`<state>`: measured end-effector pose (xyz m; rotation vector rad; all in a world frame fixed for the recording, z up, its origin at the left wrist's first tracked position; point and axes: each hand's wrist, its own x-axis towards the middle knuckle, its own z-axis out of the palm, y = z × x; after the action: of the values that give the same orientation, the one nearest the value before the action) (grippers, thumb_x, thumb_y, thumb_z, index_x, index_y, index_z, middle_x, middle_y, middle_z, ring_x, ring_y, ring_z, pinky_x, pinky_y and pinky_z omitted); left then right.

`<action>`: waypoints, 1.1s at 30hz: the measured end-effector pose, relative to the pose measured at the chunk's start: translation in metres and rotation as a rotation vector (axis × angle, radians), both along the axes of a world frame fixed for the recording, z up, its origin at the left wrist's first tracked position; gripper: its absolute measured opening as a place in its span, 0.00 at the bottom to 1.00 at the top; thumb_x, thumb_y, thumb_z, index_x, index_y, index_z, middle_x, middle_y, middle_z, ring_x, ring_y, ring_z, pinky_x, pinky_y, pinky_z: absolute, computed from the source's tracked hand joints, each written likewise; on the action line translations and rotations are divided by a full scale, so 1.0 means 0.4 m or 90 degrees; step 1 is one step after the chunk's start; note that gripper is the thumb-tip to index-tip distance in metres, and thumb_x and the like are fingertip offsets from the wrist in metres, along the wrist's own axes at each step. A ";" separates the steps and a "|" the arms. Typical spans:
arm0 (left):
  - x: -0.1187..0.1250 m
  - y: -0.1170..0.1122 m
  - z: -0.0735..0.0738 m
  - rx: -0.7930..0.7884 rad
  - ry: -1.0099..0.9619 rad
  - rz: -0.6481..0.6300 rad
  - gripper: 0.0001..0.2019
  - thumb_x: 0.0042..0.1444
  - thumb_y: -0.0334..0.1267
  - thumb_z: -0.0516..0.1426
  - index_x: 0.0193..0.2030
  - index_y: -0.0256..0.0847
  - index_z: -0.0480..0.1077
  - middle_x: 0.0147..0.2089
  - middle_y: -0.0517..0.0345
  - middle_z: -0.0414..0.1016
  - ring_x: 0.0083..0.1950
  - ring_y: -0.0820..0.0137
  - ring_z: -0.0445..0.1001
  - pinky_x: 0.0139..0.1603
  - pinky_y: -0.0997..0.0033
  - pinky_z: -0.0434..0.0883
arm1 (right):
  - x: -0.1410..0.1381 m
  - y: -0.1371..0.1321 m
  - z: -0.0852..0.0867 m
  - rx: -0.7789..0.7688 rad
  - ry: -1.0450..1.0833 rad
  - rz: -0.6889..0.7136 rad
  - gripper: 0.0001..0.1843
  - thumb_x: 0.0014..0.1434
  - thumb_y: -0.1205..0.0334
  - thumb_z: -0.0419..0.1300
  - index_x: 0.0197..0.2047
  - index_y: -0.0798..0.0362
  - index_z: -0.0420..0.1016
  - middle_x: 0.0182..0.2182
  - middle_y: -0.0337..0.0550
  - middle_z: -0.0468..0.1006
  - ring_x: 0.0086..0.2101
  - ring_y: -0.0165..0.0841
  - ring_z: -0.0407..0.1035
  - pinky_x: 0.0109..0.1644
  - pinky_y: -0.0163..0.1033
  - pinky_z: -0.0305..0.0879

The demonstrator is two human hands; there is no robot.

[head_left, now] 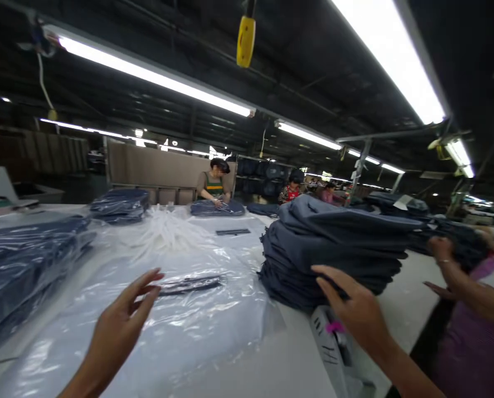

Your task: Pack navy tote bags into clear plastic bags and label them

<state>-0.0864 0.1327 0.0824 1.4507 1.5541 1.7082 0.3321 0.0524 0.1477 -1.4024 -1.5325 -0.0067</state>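
Observation:
My left hand (pixel 124 318) is raised over a spread of clear plastic bags (pixel 213 331), thumb and fingers apart, with nothing seen in it. Just beyond its fingertips a narrow dark strip (pixel 192 284) lies on the plastic. My right hand (pixel 354 304) is also open, its thumb and forefinger spread in front of a tall stack of folded dark blue garments (pixel 308 254). Whether its fingertips touch the cloth I cannot tell. Below that hand stands a pale grey device (pixel 325 345) with a pink piece on it, partly hidden by my wrist.
Bagged dark garments (pixel 31 260) are piled at the left, with another bagged pile (pixel 120 204) behind. White strands (pixel 164 229) lie mid-table. A co-worker (pixel 214 182) handles a bagged garment across the table. Another person's arm (pixel 462 276) reaches in close at the right. Lamps hang overhead.

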 end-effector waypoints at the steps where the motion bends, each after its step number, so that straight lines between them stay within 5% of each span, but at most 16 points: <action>1: 0.083 0.004 0.060 0.058 0.050 -0.094 0.24 0.46 0.54 0.62 0.50 0.54 0.77 0.49 0.61 0.82 0.44 0.59 0.80 0.45 0.62 0.79 | 0.047 -0.002 0.029 0.070 0.009 -0.062 0.15 0.59 0.52 0.62 0.49 0.44 0.81 0.50 0.44 0.79 0.53 0.43 0.71 0.68 0.51 0.55; 5: 0.404 0.032 0.275 0.313 0.236 -0.368 0.19 0.61 0.43 0.55 0.58 0.49 0.72 0.56 0.56 0.77 0.50 0.64 0.78 0.48 0.66 0.76 | 0.256 0.048 0.089 0.224 0.313 -0.105 0.18 0.56 0.56 0.66 0.50 0.47 0.76 0.51 0.43 0.77 0.55 0.37 0.69 0.68 0.50 0.56; 9: 0.720 0.076 0.430 0.481 0.413 -0.457 0.23 0.62 0.39 0.56 0.65 0.44 0.66 0.67 0.52 0.68 0.65 0.63 0.68 0.64 0.64 0.67 | 0.416 0.131 0.073 0.143 0.791 -0.044 0.08 0.56 0.68 0.63 0.40 0.50 0.71 0.45 0.43 0.76 0.52 0.33 0.71 0.63 0.45 0.64; 13: 0.988 0.117 0.514 0.520 0.570 -0.440 0.29 0.62 0.41 0.59 0.68 0.37 0.60 0.72 0.42 0.57 0.72 0.57 0.57 0.69 0.58 0.59 | 0.489 0.180 0.054 0.073 0.889 -0.006 0.04 0.62 0.70 0.55 0.38 0.54 0.69 0.40 0.48 0.75 0.46 0.33 0.73 0.54 0.41 0.73; 16: 1.112 0.138 0.521 0.481 0.706 -0.389 0.32 0.60 0.44 0.61 0.68 0.35 0.59 0.70 0.36 0.59 0.71 0.52 0.56 0.69 0.52 0.54 | 0.511 0.203 0.065 0.065 0.921 0.057 0.05 0.64 0.69 0.53 0.40 0.54 0.69 0.38 0.45 0.74 0.43 0.31 0.74 0.48 0.39 0.77; 21: 1.194 0.144 0.462 0.337 0.820 -0.354 0.38 0.52 0.54 0.65 0.60 0.26 0.64 0.49 0.31 0.76 0.52 0.50 0.74 0.55 0.52 0.65 | 0.501 0.236 0.100 0.074 0.928 0.187 0.10 0.68 0.59 0.51 0.46 0.55 0.69 0.41 0.48 0.75 0.41 0.33 0.75 0.45 0.42 0.80; 26: 1.204 0.160 0.432 0.322 0.855 -0.297 0.22 0.60 0.37 0.59 0.58 0.28 0.65 0.53 0.30 0.74 0.55 0.50 0.74 0.54 0.51 0.65 | 0.471 0.261 0.079 0.111 0.925 0.374 0.11 0.67 0.58 0.53 0.48 0.55 0.69 0.43 0.50 0.78 0.45 0.37 0.76 0.50 0.47 0.78; 30: 1.176 0.192 0.465 0.345 0.868 -0.297 0.12 0.63 0.27 0.50 0.49 0.32 0.72 0.44 0.39 0.79 0.48 0.60 0.79 0.46 0.64 0.70 | 0.483 0.309 0.054 0.088 0.957 0.299 0.13 0.61 0.75 0.47 0.42 0.56 0.70 0.38 0.51 0.81 0.42 0.36 0.78 0.46 0.44 0.80; 33: 1.124 0.201 0.531 0.379 0.859 -0.267 0.12 0.62 0.28 0.52 0.49 0.34 0.72 0.45 0.41 0.80 0.50 0.57 0.79 0.45 0.64 0.71 | 0.509 0.361 0.057 0.091 0.964 0.262 0.15 0.58 0.79 0.47 0.39 0.55 0.69 0.36 0.49 0.81 0.39 0.34 0.79 0.44 0.42 0.80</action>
<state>0.3634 0.2130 0.2947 3.3357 0.9648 0.8603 0.5358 0.1967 0.1705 -0.5559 -0.4462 0.9504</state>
